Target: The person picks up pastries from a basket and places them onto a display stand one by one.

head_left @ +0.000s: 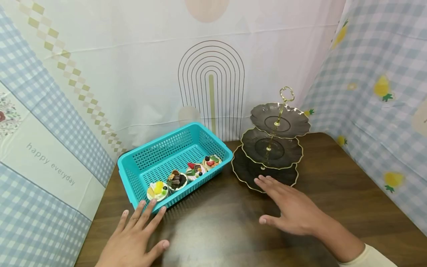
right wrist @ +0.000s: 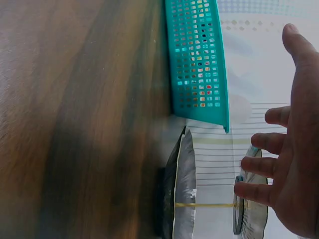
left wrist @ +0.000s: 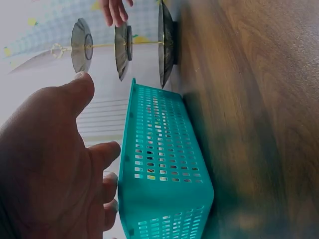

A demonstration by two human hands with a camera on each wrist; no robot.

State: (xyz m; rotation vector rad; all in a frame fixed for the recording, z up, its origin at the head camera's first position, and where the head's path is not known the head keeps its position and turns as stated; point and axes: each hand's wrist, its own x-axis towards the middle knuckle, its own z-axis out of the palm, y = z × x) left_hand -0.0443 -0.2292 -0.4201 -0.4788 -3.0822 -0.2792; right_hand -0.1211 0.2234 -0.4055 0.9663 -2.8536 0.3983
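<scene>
My left hand (head_left: pixel 133 233), fingers spread, is at the near left corner of a turquoise plastic basket (head_left: pixel 156 144); its fingertips overlap the rim in the head view. Along the basket's near side sit several small decorated cakes: one with yellow fruit (head_left: pixel 158 189), a chocolate one (head_left: pixel 176 181), and two with red and green toppings, one of them a berry cake (head_left: pixel 212 161) at the right end. My right hand (head_left: pixel 293 207) holds nothing, fingers extended, in front of a three-tier dark cake stand (head_left: pixel 271 148) with gold edges. Its fingertips overlap the bottom plate in the head view.
The brown wooden table (head_left: pixel 213 230) carries the basket at left and the stand at right. A gold loop handle (head_left: pixel 287 94) tops the stand. Behind hangs a pale printed cloth (head_left: pixel 143 85), with checked cloth (head_left: pixel 373 122) along the right side.
</scene>
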